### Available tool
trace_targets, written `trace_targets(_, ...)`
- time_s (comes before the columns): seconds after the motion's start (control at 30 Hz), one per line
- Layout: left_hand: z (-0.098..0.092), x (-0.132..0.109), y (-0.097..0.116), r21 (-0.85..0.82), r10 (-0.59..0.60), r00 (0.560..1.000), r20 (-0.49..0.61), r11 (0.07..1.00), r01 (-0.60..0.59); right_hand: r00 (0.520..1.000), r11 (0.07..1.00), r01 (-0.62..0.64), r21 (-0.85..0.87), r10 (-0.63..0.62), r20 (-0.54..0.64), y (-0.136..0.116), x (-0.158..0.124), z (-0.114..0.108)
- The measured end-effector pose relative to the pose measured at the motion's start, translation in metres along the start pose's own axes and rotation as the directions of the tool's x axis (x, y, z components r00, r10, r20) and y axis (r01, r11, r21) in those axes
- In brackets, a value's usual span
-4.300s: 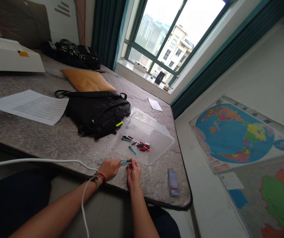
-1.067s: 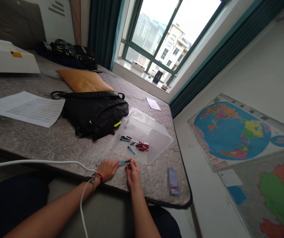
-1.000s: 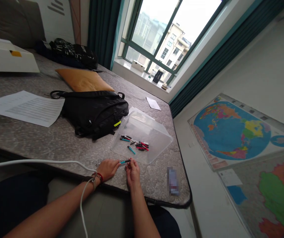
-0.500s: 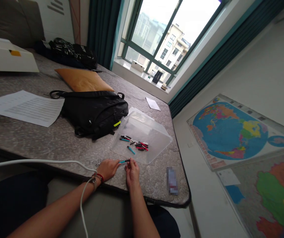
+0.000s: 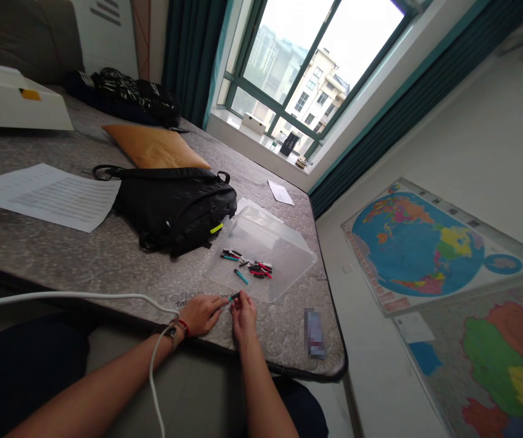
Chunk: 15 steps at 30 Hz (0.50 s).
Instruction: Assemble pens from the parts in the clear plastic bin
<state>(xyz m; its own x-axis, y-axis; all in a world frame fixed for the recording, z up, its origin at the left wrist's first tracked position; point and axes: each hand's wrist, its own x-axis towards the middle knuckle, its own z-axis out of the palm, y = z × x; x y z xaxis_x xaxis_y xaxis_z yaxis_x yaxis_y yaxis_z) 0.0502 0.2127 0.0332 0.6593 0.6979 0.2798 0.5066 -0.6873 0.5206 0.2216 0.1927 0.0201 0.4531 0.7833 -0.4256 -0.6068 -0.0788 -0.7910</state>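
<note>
Both hands meet near the front edge of the grey mattress. My left hand, with a red band at the wrist, pinches one end of a small teal and black pen piece. My right hand has its fingertips closed on the other end of the same piece. Just beyond them lies a clear plastic tray holding several loose pen pieces in teal, red and black.
A black bag lies left of the tray, with printed sheets and a tan cushion behind. A white cable runs to my left wrist. A small packet lies near the mattress corner. World maps cover the floor at right.
The hands have drawn closer together, so less of the teal piece shows between them. The camera view has shifted slightly; the tray and bag stay where they were.
</note>
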Motion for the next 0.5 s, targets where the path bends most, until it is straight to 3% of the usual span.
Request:
trace_targets(0.17, -0.009, -0.004, 0.006, 0.0, 0.127, 0.99, 0.059, 0.992, -0.127, 0.998, 0.992, -0.047, -0.114, 0.051, 0.032, -0.006, 0.002, 0.005)
trace_targets(0.27, -0.012, -0.005, 0.009, -0.016, 0.144, 0.989, 0.029, 0.99, -0.143, 0.991, 0.972, -0.074, -0.223, 0.096, 0.088, -0.011, 0.005, 0.007)
trace_targets(0.33, -0.012, -0.005, 0.009, -0.034, 0.121, 0.993, -0.006, 0.992, -0.121, 0.991, 0.928, -0.028, -0.372, 0.074, 0.11, -0.019, 0.01, 0.008)
trace_targets(0.4, -0.011, -0.005, 0.008, -0.043, 0.09, 0.996, -0.028, 0.995, -0.091, 0.992, 0.802, 0.099, -0.589, -0.031, 0.123, -0.034, 0.019, 0.007)
trace_targets(0.43, -0.01, -0.005, 0.008, -0.039, 0.077, 0.997, -0.03, 0.996, -0.079, 0.984, 0.685, 0.177, -0.707, -0.111, 0.139, -0.043, 0.025, 0.006)
trace_targets(0.5, -0.008, -0.005, 0.006, -0.025, 0.063, 0.998, -0.021, 0.998, -0.064, 0.936, 0.365, 0.321, -0.874, -0.262, 0.235, -0.062, 0.038, 0.004)
